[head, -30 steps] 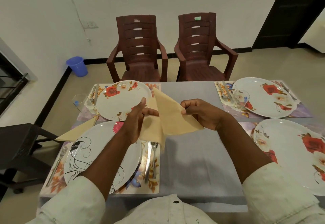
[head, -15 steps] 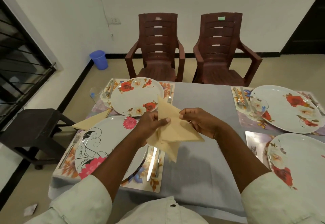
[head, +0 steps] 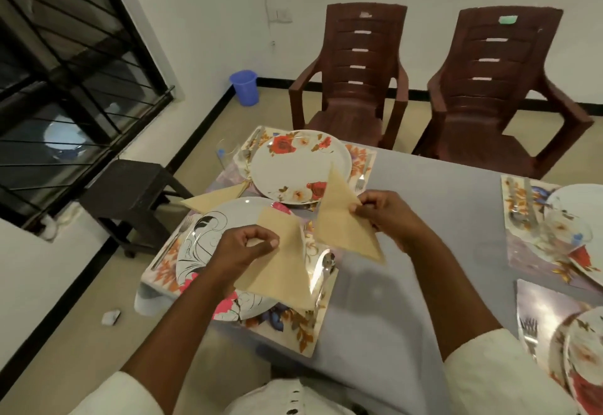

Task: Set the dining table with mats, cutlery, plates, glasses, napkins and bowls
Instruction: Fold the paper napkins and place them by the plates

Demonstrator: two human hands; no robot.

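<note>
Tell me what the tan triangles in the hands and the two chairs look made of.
The two tan folded triangular napkins look like matte cloth or thick paper: crisp edges, no gloss. The two dark brown slatted armchairs look like moulded plastic, with a faint sheen.

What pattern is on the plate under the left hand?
Black swirls and pink flowers on white, on the near-left plate, head view.

A table covered with a grey cloth (head: 408, 284) is seen. Glossy floral rectangular placemats (head: 303, 333) are laid directly upon it at four settings, and a folded beige triangular napkin (head: 213, 200) is placed by the left edge.
</note>
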